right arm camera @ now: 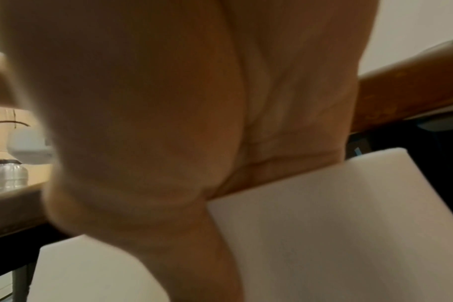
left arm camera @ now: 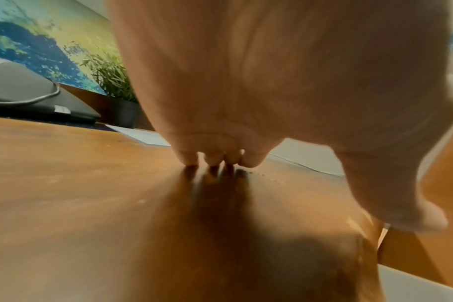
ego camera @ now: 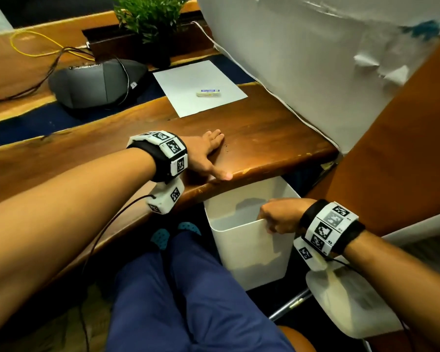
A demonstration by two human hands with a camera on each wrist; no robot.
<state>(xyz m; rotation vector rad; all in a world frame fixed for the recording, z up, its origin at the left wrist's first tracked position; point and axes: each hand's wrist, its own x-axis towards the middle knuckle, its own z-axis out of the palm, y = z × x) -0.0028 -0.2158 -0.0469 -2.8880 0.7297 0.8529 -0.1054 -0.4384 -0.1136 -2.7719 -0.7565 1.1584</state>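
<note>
On the surface (ego camera: 264,138), the left hand (ego camera: 203,153) lies palm-down near the edge, fingers (ego camera: 215,137) straight and holding nothing. Below that edge, right of the legs (ego camera: 188,288), the right hand (ego camera: 280,215) curls its fingers over the near rim of the bin (ego camera: 249,252).

The left hand (ego camera: 203,153) lies flat on the wooden desk (ego camera: 264,133), fingers straight, thumb along the front edge. The right hand (ego camera: 280,215) grips the near rim of the white bin (ego camera: 252,255), fingers curled over it. The bin stands below the desk's front edge. A white paper sheet (ego camera: 188,85) lies farther back on the desk, with an eraser (ego camera: 208,93) on it. A potted plant (ego camera: 148,19) stands behind the sheet.
</note>
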